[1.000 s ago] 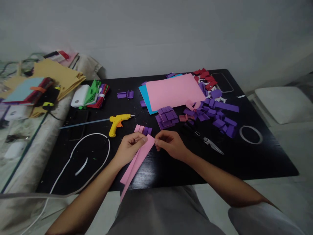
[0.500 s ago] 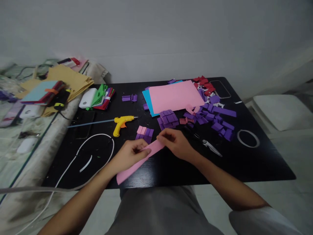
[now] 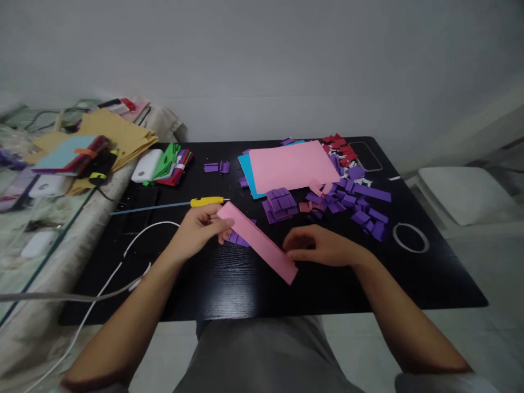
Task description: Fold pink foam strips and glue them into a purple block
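A folded pink paper strip slants over the near part of the black table, its lower end to the right. My left hand pinches its upper left end, thumb on top. At the strip's right edge, near the lower end, my right hand has its thumb and curled fingers closed on it. A small purple folded-paper piece lies partly hidden beneath the strip. Beyond the hands sits a larger block of purple folded pieces. The yellow glue gun is partly covered by my left hand.
Pink sheets lie over a blue sheet at the back. Loose purple pieces and red ones spread to the right, near a roll of tape. A white cable loops at left.
The pink strip has turned, its right end swinging down toward me. My left hand has moved up and left to its far end; my right hand has moved right and down.
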`<state>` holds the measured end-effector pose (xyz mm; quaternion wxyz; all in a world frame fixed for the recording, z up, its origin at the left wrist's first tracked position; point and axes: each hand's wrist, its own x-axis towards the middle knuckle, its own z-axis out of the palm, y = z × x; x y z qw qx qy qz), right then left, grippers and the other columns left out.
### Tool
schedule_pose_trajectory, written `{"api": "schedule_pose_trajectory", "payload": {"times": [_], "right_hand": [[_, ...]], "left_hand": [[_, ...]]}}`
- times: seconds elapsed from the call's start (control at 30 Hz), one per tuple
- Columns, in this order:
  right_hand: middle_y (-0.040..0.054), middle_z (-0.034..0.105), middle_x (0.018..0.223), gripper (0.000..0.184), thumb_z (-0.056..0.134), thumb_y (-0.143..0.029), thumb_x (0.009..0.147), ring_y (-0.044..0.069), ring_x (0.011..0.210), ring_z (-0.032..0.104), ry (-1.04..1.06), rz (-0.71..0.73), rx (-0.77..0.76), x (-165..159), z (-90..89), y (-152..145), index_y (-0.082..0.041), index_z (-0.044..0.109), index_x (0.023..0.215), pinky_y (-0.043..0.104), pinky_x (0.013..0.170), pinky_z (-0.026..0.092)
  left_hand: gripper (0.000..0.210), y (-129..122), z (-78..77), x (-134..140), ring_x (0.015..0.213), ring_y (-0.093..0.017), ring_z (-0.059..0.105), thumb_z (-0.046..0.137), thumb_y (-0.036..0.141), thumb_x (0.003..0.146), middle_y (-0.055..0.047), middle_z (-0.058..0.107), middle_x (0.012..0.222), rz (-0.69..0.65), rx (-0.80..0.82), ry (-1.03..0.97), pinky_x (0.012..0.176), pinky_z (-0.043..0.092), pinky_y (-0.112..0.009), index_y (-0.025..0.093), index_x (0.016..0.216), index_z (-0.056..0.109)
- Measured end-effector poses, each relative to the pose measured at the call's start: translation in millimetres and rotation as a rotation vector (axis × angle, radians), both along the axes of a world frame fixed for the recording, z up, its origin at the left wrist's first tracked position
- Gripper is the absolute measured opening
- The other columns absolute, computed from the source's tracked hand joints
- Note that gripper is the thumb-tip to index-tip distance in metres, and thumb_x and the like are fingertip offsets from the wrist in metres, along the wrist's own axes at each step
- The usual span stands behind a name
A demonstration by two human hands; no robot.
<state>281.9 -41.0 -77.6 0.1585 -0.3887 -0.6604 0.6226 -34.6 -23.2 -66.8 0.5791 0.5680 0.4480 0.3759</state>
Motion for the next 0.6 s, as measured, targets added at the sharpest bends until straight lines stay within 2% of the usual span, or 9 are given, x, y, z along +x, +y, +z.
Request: {"api": "schedule_pose_trajectory", "payload": {"times": [0.07, 0.1, 0.2, 0.3, 0.5, 0.6], "right_hand": [[0.0046, 0.078, 0.101, 0.032, 0.084, -0.040, 0.085, 0.017, 0.088, 0.073, 0.156, -0.273, 0.049, -16.7, -2.0, 4.3, -0.020, 0.072, 0.108, 0.031, 0.081, 0.059], [0.0055, 0.078, 0.104, 0.033, 0.083, -0.040, 0.086, 0.017, 0.092, 0.074, 0.223, -0.345, 0.039, -26.6, -3.9, 5.9, -0.021, 0.071, 0.111, 0.033, 0.085, 0.059], [0.0032, 0.077, 0.098, 0.033, 0.086, -0.035, 0.082, 0.017, 0.090, 0.074, 0.334, -0.393, -0.020, -53.8, -12.1, 8.5, -0.021, 0.071, 0.108, 0.032, 0.087, 0.059], [0.0020, 0.077, 0.096, 0.025, 0.085, -0.033, 0.081, 0.016, 0.089, 0.073, 0.360, -0.421, -0.022, -67.4, -21.4, 8.3, -0.020, 0.073, 0.098, 0.032, 0.088, 0.058], [0.0001, 0.074, 0.086, 0.022, 0.084, -0.036, 0.080, 0.016, 0.082, 0.070, 0.372, -0.512, -0.028, -68.1, -37.6, 6.7, -0.021, 0.071, 0.089, 0.031, 0.082, 0.057], [-0.0001, 0.074, 0.085, 0.025, 0.086, -0.037, 0.078, 0.016, 0.081, 0.069, 0.382, -0.522, -0.057, -68.6, -41.7, 5.1, -0.021, 0.069, 0.087, 0.030, 0.080, 0.056]], "left_hand": [[0.027, 3.8, -0.7, 11.9, 0.051, -0.011, 0.064, 0.086, 0.034, 0.081, -0.003, 0.071, 0.062, -0.147, -0.046, 0.033, 0.051, 0.053, -0.020, 0.013, 0.077, 0.070], [0.027, 4.9, -2.4, 17.2, 0.051, -0.011, 0.064, 0.087, 0.033, 0.080, -0.002, 0.071, 0.061, -0.202, -0.073, 0.045, 0.051, 0.053, -0.020, 0.013, 0.076, 0.069], [0.027, 4.7, -11.5, 30.1, 0.050, -0.010, 0.065, 0.086, 0.032, 0.080, -0.002, 0.071, 0.062, -0.276, -0.144, 0.050, 0.052, 0.053, -0.020, 0.013, 0.076, 0.067], [0.027, 1.0, -22.2, 36.8, 0.051, -0.011, 0.065, 0.085, 0.034, 0.081, -0.002, 0.071, 0.064, -0.290, -0.161, 0.037, 0.053, 0.055, -0.021, 0.014, 0.078, 0.067], [0.030, -4.2, -37.5, 36.8, 0.057, -0.013, 0.070, 0.082, 0.041, 0.086, -0.003, 0.075, 0.067, -0.177, -0.075, 0.012, 0.059, 0.059, -0.024, 0.015, 0.079, 0.069], [0.031, -5.3, -42.2, 37.1, 0.057, -0.013, 0.070, 0.081, 0.042, 0.088, -0.003, 0.075, 0.067, -0.173, -0.088, 0.020, 0.059, 0.059, -0.023, 0.015, 0.079, 0.070]]}}
